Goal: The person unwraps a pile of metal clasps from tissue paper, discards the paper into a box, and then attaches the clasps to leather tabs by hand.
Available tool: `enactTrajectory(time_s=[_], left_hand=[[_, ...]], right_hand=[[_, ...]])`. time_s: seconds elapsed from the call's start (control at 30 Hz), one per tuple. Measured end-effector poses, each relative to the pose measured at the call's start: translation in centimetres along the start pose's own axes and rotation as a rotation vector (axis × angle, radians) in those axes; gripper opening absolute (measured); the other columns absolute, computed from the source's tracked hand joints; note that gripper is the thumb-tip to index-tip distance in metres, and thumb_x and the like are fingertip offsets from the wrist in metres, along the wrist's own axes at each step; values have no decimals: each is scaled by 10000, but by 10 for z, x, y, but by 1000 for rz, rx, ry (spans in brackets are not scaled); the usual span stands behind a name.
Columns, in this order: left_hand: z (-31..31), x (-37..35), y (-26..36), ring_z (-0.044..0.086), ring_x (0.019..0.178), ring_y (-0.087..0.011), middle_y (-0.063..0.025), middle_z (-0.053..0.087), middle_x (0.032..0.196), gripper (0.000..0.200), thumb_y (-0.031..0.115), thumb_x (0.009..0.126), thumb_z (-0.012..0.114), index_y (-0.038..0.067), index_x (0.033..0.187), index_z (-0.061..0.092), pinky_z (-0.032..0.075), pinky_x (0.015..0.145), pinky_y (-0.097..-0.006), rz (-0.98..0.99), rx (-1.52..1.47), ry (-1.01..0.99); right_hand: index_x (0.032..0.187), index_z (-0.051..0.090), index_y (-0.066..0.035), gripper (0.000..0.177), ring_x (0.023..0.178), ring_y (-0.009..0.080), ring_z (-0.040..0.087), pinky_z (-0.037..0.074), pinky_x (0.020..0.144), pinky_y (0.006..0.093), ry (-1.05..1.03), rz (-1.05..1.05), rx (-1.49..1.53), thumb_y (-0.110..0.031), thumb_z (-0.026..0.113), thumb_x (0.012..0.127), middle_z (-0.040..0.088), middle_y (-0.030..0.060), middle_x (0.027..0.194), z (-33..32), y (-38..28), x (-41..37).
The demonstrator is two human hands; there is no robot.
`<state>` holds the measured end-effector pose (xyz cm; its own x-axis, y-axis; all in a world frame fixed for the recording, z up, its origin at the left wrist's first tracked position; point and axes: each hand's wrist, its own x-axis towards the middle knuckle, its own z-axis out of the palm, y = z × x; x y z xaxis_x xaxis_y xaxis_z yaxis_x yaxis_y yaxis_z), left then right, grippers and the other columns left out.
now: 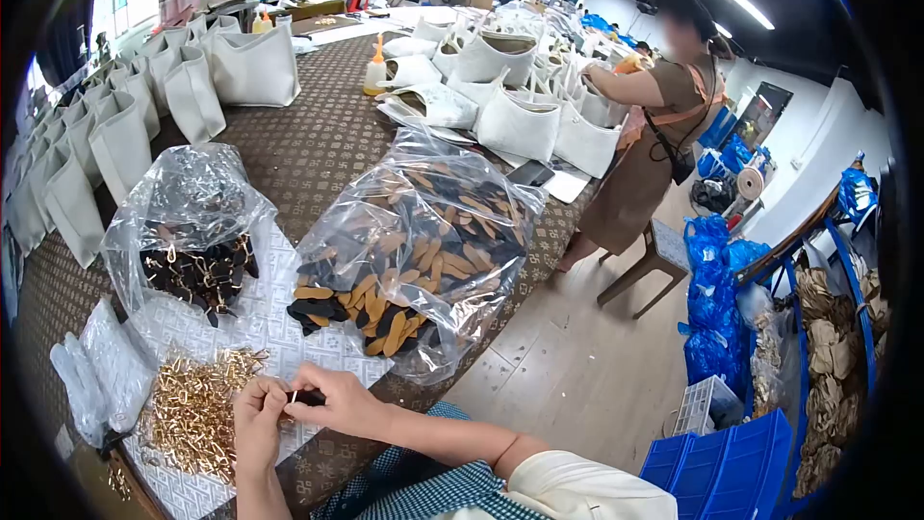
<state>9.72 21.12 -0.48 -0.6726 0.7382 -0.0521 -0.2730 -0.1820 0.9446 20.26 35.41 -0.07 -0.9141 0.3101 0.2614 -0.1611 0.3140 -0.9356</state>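
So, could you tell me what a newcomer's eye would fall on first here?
The two clear plastic bags in the middle: the larger bag spilling dark and tan tabs, the smaller bag to its left holding dark tabs with gold fittings. Then the glittering gold hardware at the near edge, beside the left hand and right hand pinching a small dark tab. Rows of white bags line the far side.

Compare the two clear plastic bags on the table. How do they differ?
The left bag is smaller and stands bunched upright; the right bag is larger and lies slumped on its side. The left bag holds dark pieces with metal rings; the right bag holds black and tan strips. Both are clear, crinkled plastic.
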Motion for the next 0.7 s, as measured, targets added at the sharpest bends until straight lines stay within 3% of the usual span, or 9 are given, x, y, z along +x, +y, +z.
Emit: enactTrajectory(time_s=[0.2,0.27,0.3,0.33,0.37,0.47,0.57,0.63,0.7], left_hand=[[1,-1,5,580,715,-84,-11,615,844,180,207,951,656,65,887,566,475,633,-229,-88,34,37],[-2,1,-1,597,677,-94,-17,623,821,107,127,943,637,61,900,564,483,608,-227,-84,29,60],[-7,0,-2,595,665,-94,-18,621,817,83,98,939,629,60,904,563,482,601,-224,-101,29,58],[2,-1,11,597,658,-91,-12,617,816,61,47,925,624,57,923,564,480,594,-222,-146,59,105],[4,0,16,603,668,-89,-9,615,817,66,28,919,620,55,939,564,482,596,-222,-123,62,81],[-2,4,13,634,701,-93,-4,614,828,98,-9,911,603,35,986,558,497,621,-215,-75,117,49],[-5,19,37,663,719,-132,-58,665,873,109,4,920,583,17,1026,565,516,660,-228,42,102,203],[-10,34,67,597,1118,-218,-125,604,1204,362,82,909,613,-5,1249,524,474,957,-354,244,346,394],[-17,45,80,508,1245,-242,-138,500,1380,520,116,908,627,7,1385,450,414,1032,-383,469,549,502]], right_hand=[[1083,567,-27,220,740,134,639,501,642,291,-9,20,104,-149,642,916,659,96,868,2,7,-1],[1036,590,-25,212,711,87,604,489,628,271,43,-16,82,-151,685,895,654,74,835,3,14,-2],[992,606,-24,237,694,79,592,483,619,266,12,112,-13,-169,738,860,647,63,802,-3,0,-1],[982,585,-34,299,674,211,656,504,608,321,34,69,-62,-245,747,847,639,129,794,-3,6,-1],[995,590,-37,333,658,202,648,508,608,319,32,23,-99,-274,764,839,648,116,803,-5,6,-1],[1330,532,-41,580,681,213,646,523,627,318,6,2,-203,-244,759,837,683,144,977,-14,0,-1],[1345,529,-38,566,720,199,656,534,661,310,51,-72,-190,-134,744,830,678,144,1056,-31,-1,1],[1170,633,-24,314,756,198,655,530,675,303,110,-127,-224,-48,683,861,672,119,989,-48,-6,12],[1069,657,-17,185,750,210,646,521,670,298,157,-152,-317,-24,638,885,650,117,922,-65,-15,24]])
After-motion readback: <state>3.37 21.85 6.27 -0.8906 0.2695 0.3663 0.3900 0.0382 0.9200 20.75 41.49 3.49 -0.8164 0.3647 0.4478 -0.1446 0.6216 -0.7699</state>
